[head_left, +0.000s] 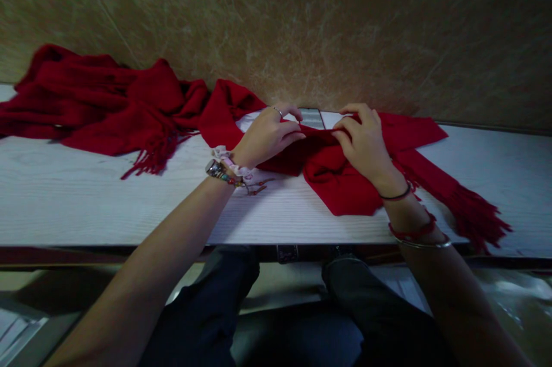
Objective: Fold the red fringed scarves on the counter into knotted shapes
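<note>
A red scarf (345,183) with a fringed end lies partly folded on the white wood-grain tabletop. My left hand (271,134), with a ring and several bracelets at the wrist, pinches the scarf's upper edge between thumb and fingers. My right hand (364,145) pinches the same edge a short way to the right. Between the two hands the edge runs roughly straight and slightly raised. The fringe (478,214) spreads toward the table's right front. More red cloth stretches left from my left hand; whether it is one piece with the scarf I cannot tell.
A heap of red fringed cloth (107,96) lies on the table's left part. A brown marbled wall (276,27) rises right behind the narrow white table (86,206). A small grey-and-white object (311,118) shows behind the scarf edge. Clear plastic (513,298) is at lower right.
</note>
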{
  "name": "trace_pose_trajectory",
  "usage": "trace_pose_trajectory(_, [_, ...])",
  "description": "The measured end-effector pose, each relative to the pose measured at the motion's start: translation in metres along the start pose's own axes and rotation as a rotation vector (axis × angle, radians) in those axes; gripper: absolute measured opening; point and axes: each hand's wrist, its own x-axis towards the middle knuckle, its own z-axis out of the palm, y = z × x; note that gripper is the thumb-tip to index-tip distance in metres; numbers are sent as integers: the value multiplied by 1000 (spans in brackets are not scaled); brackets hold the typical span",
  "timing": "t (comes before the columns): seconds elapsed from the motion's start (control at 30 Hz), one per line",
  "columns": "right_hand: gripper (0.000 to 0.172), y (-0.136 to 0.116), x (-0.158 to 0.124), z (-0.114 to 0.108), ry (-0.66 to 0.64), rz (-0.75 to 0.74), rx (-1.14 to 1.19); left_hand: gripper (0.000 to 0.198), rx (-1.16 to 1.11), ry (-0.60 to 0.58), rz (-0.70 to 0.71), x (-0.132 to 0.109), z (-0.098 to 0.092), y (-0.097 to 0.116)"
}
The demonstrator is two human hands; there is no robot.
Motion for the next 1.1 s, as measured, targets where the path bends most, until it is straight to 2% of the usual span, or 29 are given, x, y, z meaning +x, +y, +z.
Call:
trace_pose_trajectory(0.13, [13, 16, 2, -8, 84, 96, 58, 15, 23, 20, -25, 0, -1, -2])
trace_pose_trajectory(0.33, [10, 44, 3, -7, 325, 321, 129, 11, 85, -12, -62, 0, -2, -4])
trace_pose_trajectory(0.47, [11, 55, 2, -4, 378, 431, 111, 11, 70, 22, -88, -1, -1, -5])
trace_pose_trajectory(0.57, [14, 43, 0, -6, 307, 352, 63, 12, 57, 14, -76, -1, -1, -3])
trace_pose_trajectory(0.7, [26, 6, -2, -11, 146, 121, -35, 13, 80, -5, -25, -1, 0, 1])
trace_pose_trajectory(0.83, [23, -19, -3, -5, 8, -66, -69, 15, 85, 0, -4, -1, 1, 3])
trace_pose_trajectory(0.93, [19, -20, -5, 2, -32, -99, -62, 16, 79, -17, -17, 0, 0, 4])
trace_pose_trajectory(1.1, [21, -11, -4, 5, -2, -45, -29, 15, 62, -19, -27, 0, -2, 5])
